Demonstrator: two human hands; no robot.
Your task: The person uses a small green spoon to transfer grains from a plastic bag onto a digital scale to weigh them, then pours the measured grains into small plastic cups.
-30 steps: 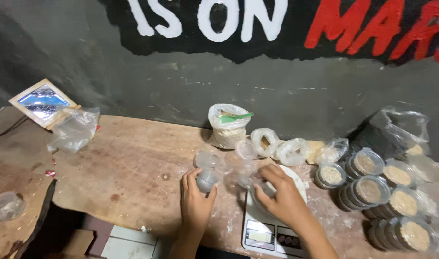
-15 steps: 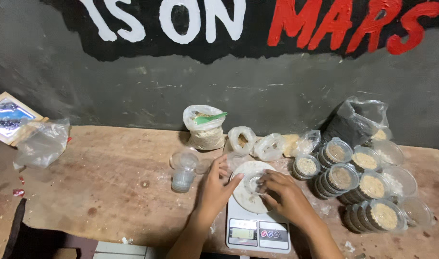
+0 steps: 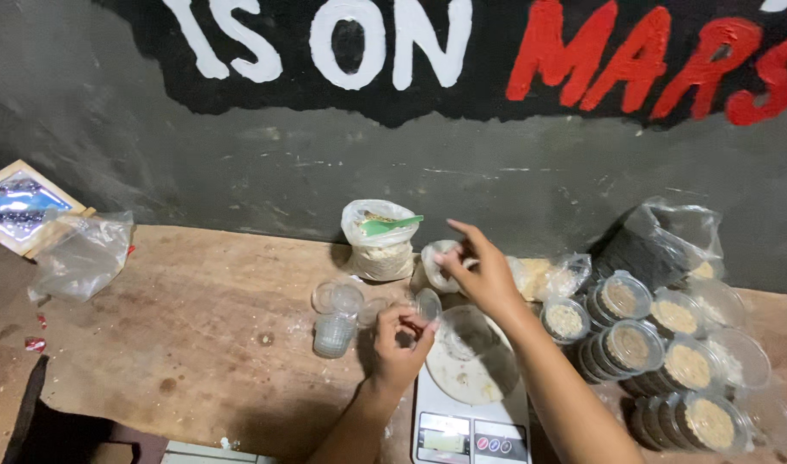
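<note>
Against the dark painted wall, the wooden tabletop (image 3: 178,344) carries everything, and I place it all by the white kitchen scale (image 3: 469,404) at its near edge. Right of the scale sit stacks of filled, lidded cups (image 3: 660,361). Behind it stands a grain bag (image 3: 380,241). Left of it are empty clear cups (image 3: 335,322). My right hand (image 3: 483,275) reaches past the scale, fingers loose, grasping nothing. My left hand (image 3: 400,339) pinches a small clear lid (image 3: 428,304) at the scale's left edge.
</note>
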